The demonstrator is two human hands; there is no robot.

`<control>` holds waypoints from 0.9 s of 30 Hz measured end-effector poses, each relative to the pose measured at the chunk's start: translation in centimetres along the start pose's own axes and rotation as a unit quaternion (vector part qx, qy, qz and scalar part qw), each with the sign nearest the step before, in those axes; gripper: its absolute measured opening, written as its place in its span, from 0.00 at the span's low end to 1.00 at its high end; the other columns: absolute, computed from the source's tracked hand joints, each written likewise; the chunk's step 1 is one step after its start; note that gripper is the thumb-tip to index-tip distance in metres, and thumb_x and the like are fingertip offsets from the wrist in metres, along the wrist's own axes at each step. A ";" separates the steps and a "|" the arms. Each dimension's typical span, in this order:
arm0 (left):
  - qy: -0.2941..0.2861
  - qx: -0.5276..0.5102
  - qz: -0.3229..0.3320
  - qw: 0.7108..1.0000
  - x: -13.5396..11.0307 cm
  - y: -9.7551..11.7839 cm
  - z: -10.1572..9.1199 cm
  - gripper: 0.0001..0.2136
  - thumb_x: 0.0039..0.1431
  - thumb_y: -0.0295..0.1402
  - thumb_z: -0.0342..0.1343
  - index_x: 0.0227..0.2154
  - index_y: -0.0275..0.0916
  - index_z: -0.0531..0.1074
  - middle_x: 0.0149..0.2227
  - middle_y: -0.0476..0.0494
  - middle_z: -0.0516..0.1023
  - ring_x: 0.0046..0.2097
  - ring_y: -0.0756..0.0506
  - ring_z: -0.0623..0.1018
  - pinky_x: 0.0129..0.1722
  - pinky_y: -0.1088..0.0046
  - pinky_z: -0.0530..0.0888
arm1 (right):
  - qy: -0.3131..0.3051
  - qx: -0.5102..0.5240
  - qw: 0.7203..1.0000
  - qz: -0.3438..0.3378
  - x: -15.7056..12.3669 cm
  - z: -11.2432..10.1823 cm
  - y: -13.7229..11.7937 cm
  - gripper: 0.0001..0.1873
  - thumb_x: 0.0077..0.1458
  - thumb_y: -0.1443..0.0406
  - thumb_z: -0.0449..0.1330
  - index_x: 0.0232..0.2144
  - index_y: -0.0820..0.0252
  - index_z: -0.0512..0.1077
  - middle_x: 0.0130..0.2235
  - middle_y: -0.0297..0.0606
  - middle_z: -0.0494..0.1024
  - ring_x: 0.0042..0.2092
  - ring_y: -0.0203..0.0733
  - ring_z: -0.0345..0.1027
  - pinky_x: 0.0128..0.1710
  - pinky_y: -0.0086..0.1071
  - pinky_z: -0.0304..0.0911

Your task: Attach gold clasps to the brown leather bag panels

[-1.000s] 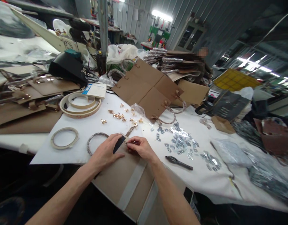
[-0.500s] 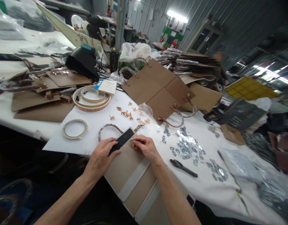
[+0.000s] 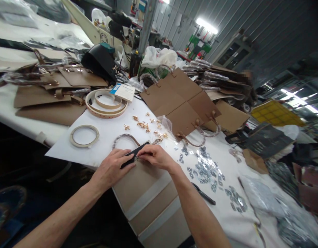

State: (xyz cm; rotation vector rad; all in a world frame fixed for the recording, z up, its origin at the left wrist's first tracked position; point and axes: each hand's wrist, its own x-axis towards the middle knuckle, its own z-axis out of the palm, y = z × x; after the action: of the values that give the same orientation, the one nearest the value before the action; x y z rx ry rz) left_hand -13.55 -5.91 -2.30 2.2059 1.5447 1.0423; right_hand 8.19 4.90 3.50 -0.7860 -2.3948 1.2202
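Gripping black rectangular strip at far end of flat tan leather-look panel with left hand. Pinching over strip with right hand, can't tell on what. Could skew strip by slackening left grip.

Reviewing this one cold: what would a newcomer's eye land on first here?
Probably the two bare hands, low in the middle: the left hand and right hand meet at a black strip on the upper end of a brown panel with pale bands. Just beyond lie scattered gold fittings, with silvery metal plates to their right. Behind them, a large brown bag piece with wrapped handles spreads across the centre.
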 end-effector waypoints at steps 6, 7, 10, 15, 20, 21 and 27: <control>-0.005 -0.004 0.002 1.000 0.2 -0.5 -0.3 0.15 0.66 0.40 0.61 0.52 0.40 0.80 0.54 0.36 0.81 0.54 0.37 0.78 0.55 0.52 0.77 | -0.037 -0.051 0.998 0.009 0.9 0.1 -0.9 0.08 0.60 0.71 0.66 0.39 0.54 0.84 0.39 0.34 0.85 0.40 0.36 0.78 0.44 0.29 0.69; -0.008 -0.006 0.001 1.000 0.2 -0.6 -0.3 0.15 0.66 0.40 0.61 0.52 0.40 0.80 0.54 0.36 0.81 0.54 0.37 0.78 0.55 0.52 0.77 | -0.035 -0.052 0.998 0.009 1.0 0.1 -1.0 0.08 0.60 0.71 0.66 0.39 0.54 0.84 0.39 0.34 0.85 0.41 0.37 0.78 0.45 0.29 0.69; -0.012 -0.010 -0.002 1.000 0.2 -0.7 -0.5 0.16 0.66 0.41 0.62 0.52 0.42 0.80 0.54 0.37 0.81 0.54 0.37 0.77 0.55 0.53 0.77 | -0.019 -0.032 0.999 0.014 1.1 0.1 -1.3 0.08 0.60 0.70 0.66 0.39 0.55 0.84 0.39 0.35 0.86 0.41 0.37 0.78 0.44 0.29 0.69; -0.014 -0.009 -0.006 1.000 0.3 -1.0 -0.4 0.17 0.63 0.44 0.63 0.51 0.42 0.81 0.53 0.36 0.81 0.53 0.37 0.78 0.55 0.52 0.77 | -0.036 -0.028 0.999 0.021 1.5 0.2 -1.6 0.07 0.60 0.70 0.67 0.39 0.55 0.84 0.38 0.35 0.86 0.40 0.37 0.78 0.44 0.29 0.69; -0.006 -0.010 -0.006 1.000 0.6 -1.3 -0.3 0.17 0.63 0.45 0.64 0.50 0.43 0.81 0.52 0.37 0.82 0.53 0.37 0.79 0.54 0.52 0.78 | -0.035 -0.097 0.995 0.021 1.9 0.7 -1.5 0.07 0.61 0.69 0.67 0.39 0.53 0.84 0.40 0.34 0.85 0.42 0.37 0.78 0.46 0.30 0.69; -0.007 -0.009 -0.005 1.000 0.6 -1.3 -0.3 0.17 0.63 0.45 0.64 0.50 0.43 0.81 0.53 0.37 0.82 0.53 0.37 0.79 0.54 0.52 0.78 | -0.032 -0.105 0.994 0.020 2.0 0.8 -1.5 0.08 0.61 0.69 0.67 0.39 0.52 0.84 0.40 0.34 0.85 0.42 0.37 0.78 0.46 0.30 0.68; 0.001 -0.011 -0.010 1.000 0.6 -1.5 -0.3 0.17 0.62 0.44 0.65 0.50 0.42 0.82 0.53 0.36 0.82 0.52 0.36 0.79 0.54 0.52 0.78 | -0.030 -0.144 0.989 0.020 2.3 0.9 -1.6 0.08 0.61 0.70 0.66 0.39 0.53 0.84 0.40 0.35 0.84 0.42 0.38 0.77 0.45 0.30 0.68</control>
State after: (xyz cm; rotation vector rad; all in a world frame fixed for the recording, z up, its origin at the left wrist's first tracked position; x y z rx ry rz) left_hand -14.67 -4.83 -2.72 2.1726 1.5455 1.0508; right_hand 5.32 4.97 4.43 -0.8957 -2.6548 0.9332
